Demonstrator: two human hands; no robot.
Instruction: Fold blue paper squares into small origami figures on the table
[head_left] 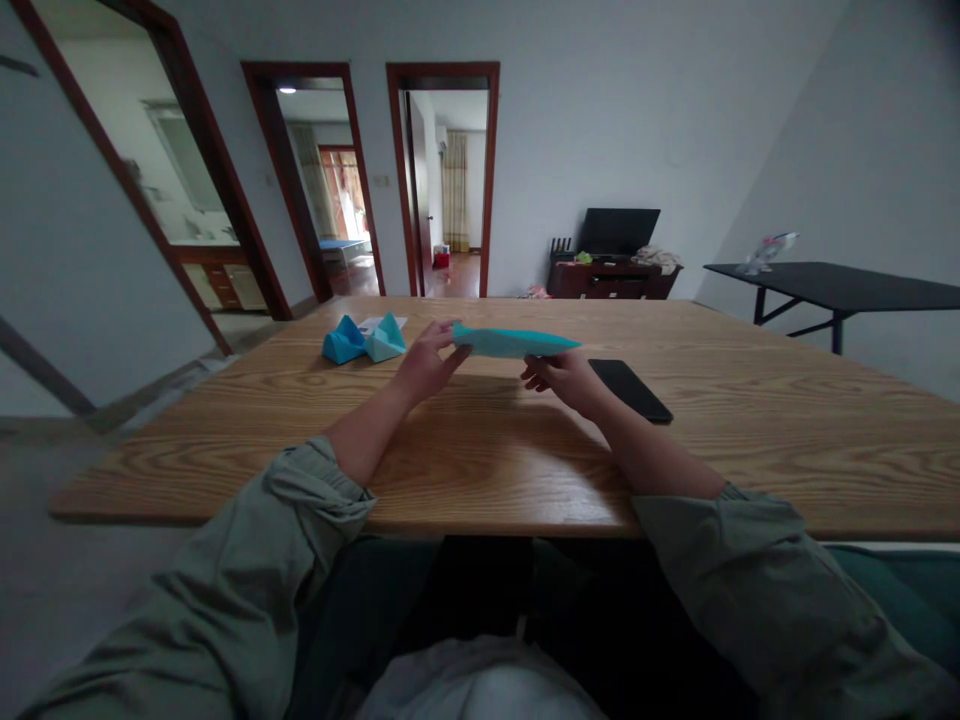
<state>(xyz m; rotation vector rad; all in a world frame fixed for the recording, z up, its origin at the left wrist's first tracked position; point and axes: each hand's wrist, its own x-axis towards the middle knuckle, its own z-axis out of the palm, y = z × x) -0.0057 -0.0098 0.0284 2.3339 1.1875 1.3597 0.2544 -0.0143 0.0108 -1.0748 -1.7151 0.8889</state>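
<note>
A sheet of turquoise paper [502,343] is held up a little above the wooden table, seen nearly edge-on and slightly curved. My left hand [429,362] grips its left end, thumb below and fingers at the upper edge. My right hand [562,378] pinches the lower edge toward the right end, with the other fingers curled beneath. Left of my left hand stand two folded paper shapes, a blue one [344,341] and a light turquoise one [385,339], side by side. Whether the sheet has creases I cannot make out.
The wooden table [480,470] spans the view. A black flat tablet-like object [630,390] lies right of my right hand. Behind the folded shapes lies a whitish paper [371,325]. Farther off are a black table [847,287] and a television [619,232] on a dark cabinet.
</note>
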